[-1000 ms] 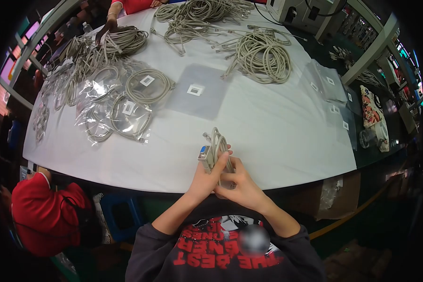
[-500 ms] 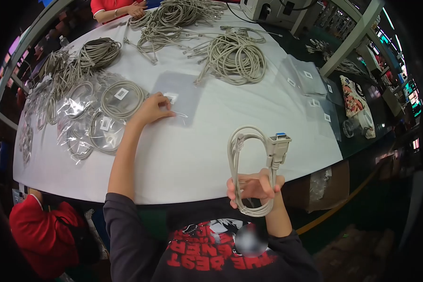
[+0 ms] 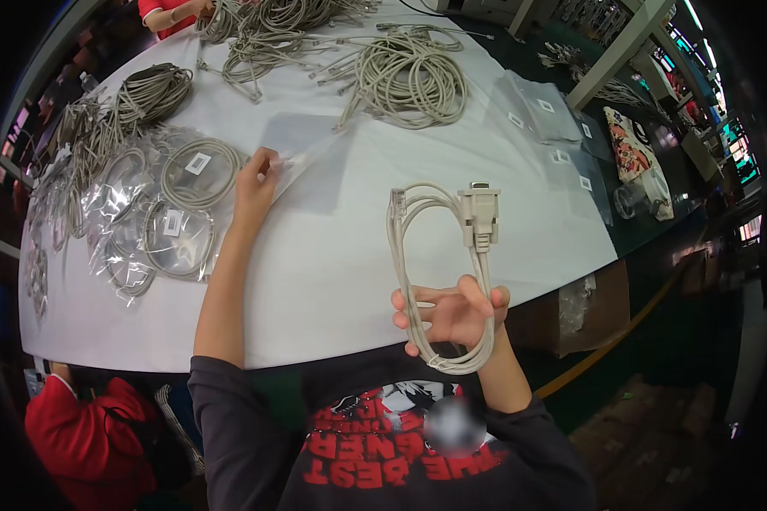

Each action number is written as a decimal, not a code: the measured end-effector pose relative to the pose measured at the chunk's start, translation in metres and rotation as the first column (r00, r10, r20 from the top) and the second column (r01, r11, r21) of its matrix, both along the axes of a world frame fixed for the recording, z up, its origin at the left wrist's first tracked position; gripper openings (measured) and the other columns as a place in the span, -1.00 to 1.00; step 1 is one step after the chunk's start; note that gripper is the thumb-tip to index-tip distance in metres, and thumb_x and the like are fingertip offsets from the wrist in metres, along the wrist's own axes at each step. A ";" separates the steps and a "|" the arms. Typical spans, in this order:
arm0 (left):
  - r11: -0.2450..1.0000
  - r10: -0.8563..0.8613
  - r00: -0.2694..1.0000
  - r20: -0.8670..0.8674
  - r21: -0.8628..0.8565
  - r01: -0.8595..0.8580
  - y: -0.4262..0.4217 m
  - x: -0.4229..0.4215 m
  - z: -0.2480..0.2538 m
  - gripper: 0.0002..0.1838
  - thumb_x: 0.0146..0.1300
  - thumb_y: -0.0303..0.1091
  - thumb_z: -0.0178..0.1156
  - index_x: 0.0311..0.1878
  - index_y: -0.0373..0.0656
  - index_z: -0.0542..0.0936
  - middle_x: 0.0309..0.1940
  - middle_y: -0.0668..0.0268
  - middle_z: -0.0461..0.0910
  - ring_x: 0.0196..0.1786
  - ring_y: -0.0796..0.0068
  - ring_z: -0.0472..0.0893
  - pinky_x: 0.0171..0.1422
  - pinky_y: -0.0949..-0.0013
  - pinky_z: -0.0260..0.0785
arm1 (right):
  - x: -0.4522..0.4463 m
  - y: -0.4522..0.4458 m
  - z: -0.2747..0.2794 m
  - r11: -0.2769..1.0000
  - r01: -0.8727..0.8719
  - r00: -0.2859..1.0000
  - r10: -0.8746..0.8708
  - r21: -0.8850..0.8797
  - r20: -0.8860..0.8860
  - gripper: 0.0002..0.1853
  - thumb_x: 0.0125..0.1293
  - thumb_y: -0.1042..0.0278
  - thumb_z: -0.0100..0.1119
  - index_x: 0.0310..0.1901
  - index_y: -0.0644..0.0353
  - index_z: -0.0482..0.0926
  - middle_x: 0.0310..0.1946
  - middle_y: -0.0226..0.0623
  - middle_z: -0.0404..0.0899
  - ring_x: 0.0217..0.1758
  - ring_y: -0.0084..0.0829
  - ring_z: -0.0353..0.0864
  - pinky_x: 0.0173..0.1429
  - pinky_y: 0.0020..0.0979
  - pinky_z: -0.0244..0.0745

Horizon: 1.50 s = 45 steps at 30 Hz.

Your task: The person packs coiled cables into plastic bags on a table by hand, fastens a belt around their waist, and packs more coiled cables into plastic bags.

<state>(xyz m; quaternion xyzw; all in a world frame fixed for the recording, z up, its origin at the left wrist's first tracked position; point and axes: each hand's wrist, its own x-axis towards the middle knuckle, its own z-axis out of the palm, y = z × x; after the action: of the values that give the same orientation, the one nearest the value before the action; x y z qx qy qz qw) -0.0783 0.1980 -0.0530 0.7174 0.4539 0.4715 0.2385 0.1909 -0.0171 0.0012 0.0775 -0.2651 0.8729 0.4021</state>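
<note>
A coiled beige cable (image 3: 406, 277) stands upright in my right hand (image 3: 456, 313), whose fingers are wrapped round its lower part. Its serial plug (image 3: 480, 215) points up on the right side of the loop, and a clear small plug shows at the upper left. My left hand (image 3: 259, 180) pinches the edge of a clear plastic bag (image 3: 296, 170), which is partly lifted. Beneath it lie other flat clear bags (image 3: 322, 183) on the white table (image 3: 332, 281). Left of my left hand are bagged cable coils (image 3: 200, 174) with white labels.
Loose cable bundles (image 3: 413, 81) lie across the back of the table, with more (image 3: 153, 92) at the back left. Flat bags (image 3: 547, 115) lie at the right edge. One person in red (image 3: 169, 15) is at the back, another (image 3: 89, 434) at the lower left.
My hands were together at the cable, then parted. My left hand reached the flat bags and has raised one edge. The cable coil is now spread open in my right hand, farther right.
</note>
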 end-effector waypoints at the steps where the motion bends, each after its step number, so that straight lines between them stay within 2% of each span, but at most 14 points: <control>1: 0.998 -0.013 1.000 -0.015 0.067 0.014 0.000 -0.001 0.000 -0.86 0.05 -0.62 0.06 -0.29 -0.27 0.52 -0.52 0.27 0.48 -0.39 0.48 0.46 -0.27 0.49 0.28 | 0.000 0.000 0.000 1.000 0.002 1.000 -0.002 -0.001 -0.001 -0.71 0.17 -0.08 0.06 -0.52 -0.09 0.49 0.26 0.18 -0.14 0.30 0.11 -0.04 0.16 0.22 0.08; 6: 0.994 -0.108 0.980 -0.165 -0.010 0.108 -0.005 -0.003 0.008 -0.80 0.03 -0.66 0.02 -0.25 -0.27 0.51 -0.44 0.25 0.49 -0.35 0.42 0.48 -0.24 0.46 0.30 | -0.002 -0.003 0.002 0.998 0.031 1.000 -0.030 -0.062 0.005 -0.71 0.19 -0.09 0.06 -0.50 -0.10 0.48 0.27 0.20 -0.14 0.33 0.12 -0.09 0.15 0.23 0.11; 9: 0.983 -0.132 0.975 -0.181 0.105 0.153 -0.016 0.010 0.017 -0.79 0.03 -0.70 -0.02 -0.28 -0.27 0.51 -0.37 0.23 0.48 -0.33 0.34 0.49 -0.21 0.42 0.32 | -0.006 -0.003 0.012 0.990 0.074 0.997 -0.077 -0.122 -0.017 -0.72 0.21 -0.08 0.05 -0.49 -0.10 0.47 0.26 0.21 -0.10 0.34 0.11 -0.08 0.13 0.22 0.16; 12: 0.983 -0.124 0.968 -0.216 0.104 0.149 -0.022 0.012 0.021 -0.80 0.04 -0.70 -0.01 -0.28 -0.27 0.51 -0.34 0.23 0.49 -0.31 0.31 0.50 -0.18 0.41 0.34 | -0.012 0.004 0.031 0.792 0.326 0.943 -0.309 -0.516 0.122 -0.77 0.24 -0.03 0.04 -0.41 -0.10 0.46 0.17 0.18 0.10 0.25 0.08 0.14 0.07 0.15 0.27; 13: 0.983 -0.120 0.965 -0.233 0.106 0.148 -0.023 0.013 0.023 -0.81 0.05 -0.70 0.00 -0.28 -0.27 0.51 -0.32 0.23 0.50 -0.30 0.30 0.51 -0.17 0.40 0.35 | -0.011 0.005 0.034 0.792 0.327 0.943 -0.312 -0.515 0.118 -0.77 0.24 -0.03 0.04 -0.41 -0.10 0.46 0.17 0.18 0.10 0.25 0.08 0.14 0.07 0.15 0.27; 16: 0.968 -0.124 0.975 -0.182 0.192 0.159 -0.027 0.012 0.024 -0.79 0.03 -0.71 0.04 -0.26 -0.27 0.51 -0.27 0.24 0.51 -0.26 0.28 0.52 -0.16 0.39 0.36 | -0.008 0.009 0.038 0.583 0.624 0.779 -0.408 -0.521 0.477 -0.80 0.27 0.02 0.03 -0.30 -0.08 0.46 -0.01 0.02 0.31 0.08 -0.05 0.37 0.01 0.06 0.36; 25: 0.925 -0.057 0.884 -0.465 0.307 0.222 -0.069 0.006 0.022 -0.73 -0.08 -0.75 0.08 -0.28 -0.24 0.51 -0.12 0.24 0.53 -0.22 0.28 0.52 -0.17 0.34 0.39 | -0.002 0.012 0.033 0.504 0.764 0.624 -0.417 -0.403 0.661 -0.75 0.26 0.05 0.09 -0.22 0.02 0.45 -0.19 -0.21 0.40 -0.11 -0.25 0.47 -0.02 -0.12 0.39; 28: 0.915 -0.066 0.855 -0.514 0.312 0.258 -0.085 0.021 0.029 -0.74 -0.10 -0.75 0.08 -0.30 -0.25 0.53 -0.11 0.24 0.53 -0.22 0.27 0.52 -0.16 0.33 0.40 | -0.003 0.024 0.021 0.746 0.635 0.288 -0.472 0.203 0.834 -0.75 0.17 0.10 0.20 -0.25 0.07 0.54 -0.08 -0.07 0.36 -0.02 -0.12 0.42 -0.01 -0.16 0.35; 29: 0.910 -0.061 0.845 -0.531 0.317 0.265 -0.089 0.024 0.031 -0.74 -0.11 -0.75 0.08 -0.31 -0.25 0.53 -0.10 0.24 0.53 -0.22 0.26 0.52 -0.15 0.33 0.40 | -0.006 0.022 0.020 0.742 0.639 0.289 -0.474 0.201 0.832 -0.75 0.17 0.10 0.20 -0.25 0.07 0.54 -0.08 -0.07 0.36 -0.02 -0.12 0.42 -0.01 -0.16 0.35; 30: 0.910 -0.061 0.843 -0.535 0.317 0.267 -0.092 0.023 0.033 -0.74 -0.11 -0.75 0.08 -0.31 -0.25 0.53 -0.10 0.24 0.53 -0.22 0.26 0.52 -0.15 0.33 0.40 | -0.011 0.018 0.019 0.619 0.516 -0.090 -0.648 0.592 0.756 -0.76 0.13 0.13 0.22 -0.27 0.08 0.56 -0.04 -0.01 0.32 0.01 -0.07 0.38 0.01 -0.16 0.34; 31: 0.920 -0.085 0.843 -0.532 0.282 0.271 -0.095 0.022 0.034 -0.73 -0.12 -0.75 0.08 -0.30 -0.25 0.53 -0.09 0.24 0.52 -0.21 0.25 0.51 -0.15 0.32 0.40 | -0.017 0.012 0.018 0.442 0.240 -0.405 -0.764 0.865 0.502 -0.77 0.10 0.15 0.25 -0.29 0.09 0.59 0.00 0.05 0.29 0.05 -0.02 0.35 0.02 -0.16 0.32; 32: 0.930 -0.107 0.843 -0.527 0.246 0.272 -0.099 0.019 0.034 -0.71 -0.12 -0.75 0.08 -0.29 -0.25 0.54 -0.08 0.23 0.51 -0.21 0.23 0.51 -0.14 0.32 0.41 | -0.021 0.007 0.017 0.246 -0.129 -0.589 -0.798 0.961 0.125 -0.78 0.06 0.17 0.28 -0.32 0.10 0.61 0.04 0.12 0.25 0.08 0.03 0.31 0.03 -0.17 0.30; 37: 0.897 -0.171 0.793 -0.585 0.241 0.371 -0.103 0.005 0.025 -0.70 -0.10 -0.70 0.08 -0.22 -0.26 0.51 0.01 0.20 0.46 -0.20 0.21 0.50 -0.15 0.29 0.42 | -0.026 -0.006 0.023 0.292 -0.223 -0.485 -0.861 0.930 0.155 -0.80 -0.02 0.21 0.31 -0.37 0.11 0.64 0.12 0.25 0.12 0.14 0.14 0.21 0.09 -0.14 0.26; 45: 0.956 -0.118 0.865 -0.488 0.179 0.231 -0.122 0.036 0.033 -0.44 -0.08 -0.59 0.10 0.11 -0.20 0.39 0.15 0.26 0.36 -0.25 0.16 0.54 -0.23 0.26 0.45 | -0.015 -0.024 0.033 0.439 -0.258 -0.270 -0.888 0.861 0.372 -0.75 0.00 0.16 0.30 -0.33 0.11 0.64 0.13 0.26 0.14 0.19 0.12 0.21 0.20 -0.15 0.21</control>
<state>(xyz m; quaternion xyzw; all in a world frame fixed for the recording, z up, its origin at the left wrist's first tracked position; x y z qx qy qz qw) -0.0424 0.0759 -0.0200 0.8716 0.3730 0.3084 0.0774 0.1757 -0.0412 0.0345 -0.5222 -0.7843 0.2053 0.2646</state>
